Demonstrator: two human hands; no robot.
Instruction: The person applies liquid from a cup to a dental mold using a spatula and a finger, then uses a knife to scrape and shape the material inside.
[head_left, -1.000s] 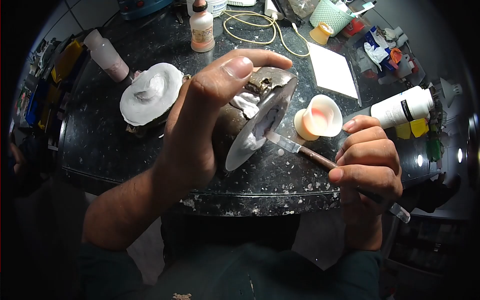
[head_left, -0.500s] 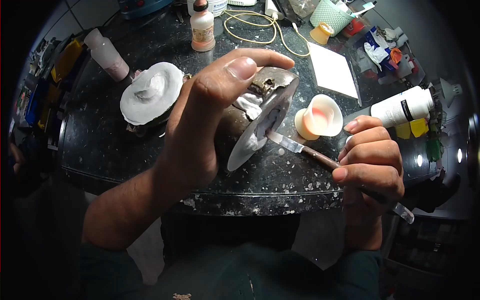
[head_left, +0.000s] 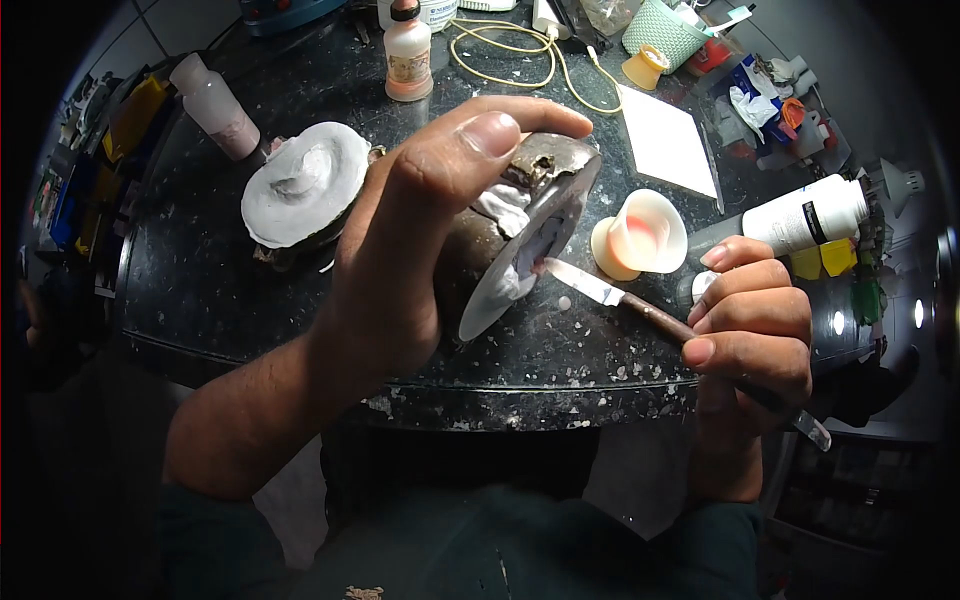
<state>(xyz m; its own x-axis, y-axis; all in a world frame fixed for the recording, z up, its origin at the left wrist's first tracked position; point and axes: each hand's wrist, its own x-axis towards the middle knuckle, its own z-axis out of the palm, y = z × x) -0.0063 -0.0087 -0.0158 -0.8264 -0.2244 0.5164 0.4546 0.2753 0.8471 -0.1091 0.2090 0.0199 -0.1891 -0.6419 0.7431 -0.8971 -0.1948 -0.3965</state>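
Note:
My left hand (head_left: 400, 230) is wrapped round a metal flask half (head_left: 480, 245) filled with white plaster, tilted so its plaster face points to the right. Pinched in my right hand (head_left: 755, 320) is a spatula (head_left: 650, 315) with a dark wooden handle and a metal blade. The blade's tip, with a little pink on it, is at the hollow in the plaster. Just right of the flask stands a translucent cup (head_left: 650, 235) with pink material inside. Another plaster-filled piece (head_left: 308, 190) lies on the table, left of my left hand.
On the dark table (head_left: 500, 400) are a pink-white bottle (head_left: 215, 110), a dropper bottle (head_left: 408, 60), a white tile (head_left: 668, 140), a white bottle (head_left: 805, 215) lying on its side, a coiled cable (head_left: 500, 75) and a green basket (head_left: 665, 35).
My right hand and the spatula have shifted slightly to the right. My left hand and the flask have moved very little.

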